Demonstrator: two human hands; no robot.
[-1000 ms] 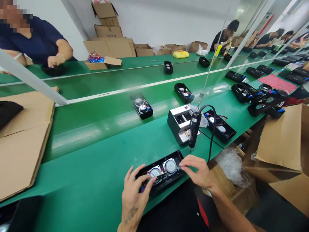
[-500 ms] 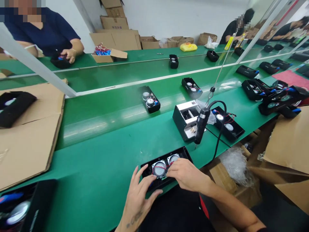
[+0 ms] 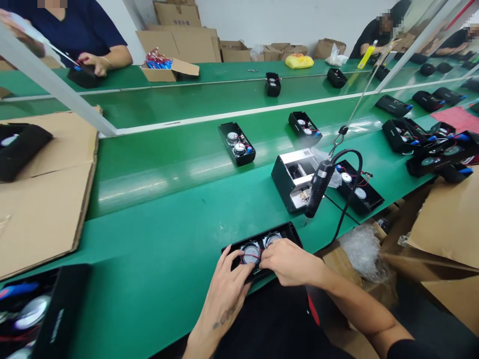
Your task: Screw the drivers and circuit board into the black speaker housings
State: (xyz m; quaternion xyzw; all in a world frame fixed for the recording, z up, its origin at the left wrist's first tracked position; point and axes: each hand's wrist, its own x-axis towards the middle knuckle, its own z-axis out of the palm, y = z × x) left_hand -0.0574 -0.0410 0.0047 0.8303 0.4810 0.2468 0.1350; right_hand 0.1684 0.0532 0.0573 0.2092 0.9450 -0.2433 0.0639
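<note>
The speaker housing (image 3: 284,233) is glossy black plastic, its drivers (image 3: 272,239) bright metal; the green conveyor belt (image 3: 149,239) looks smooth and shiny, the cardboard sheet (image 3: 45,214) matt and rough.

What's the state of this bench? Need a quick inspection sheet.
Surface: green conveyor belt under the work.
Job's things: open black rectangular speaker housing holding two round silver-rimmed drivers.
Clutter: crumpled clear bubble wrap beside the belt.
Hands: left hand on the housing's left end; right hand over the drivers.
Cables: thin red wires across one driver; black cord from a hanging black handheld tool.
Surroundings: co-worker in a navy shirt; stacked brown cardboard boxes.
</note>
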